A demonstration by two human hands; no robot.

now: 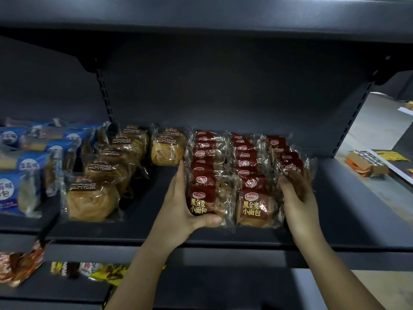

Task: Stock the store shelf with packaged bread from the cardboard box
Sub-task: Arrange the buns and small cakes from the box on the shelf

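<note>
red-label bread packs | clear-wrapped | three front-to-back rows | on dark shelf

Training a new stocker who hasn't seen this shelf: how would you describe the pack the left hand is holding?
On the dark shelf, right of the golden pastries, stand three rows of red-labelled bread. The pack fronts the leftmost red row. Only it has the left hand round its left side and lower edge.
</note>
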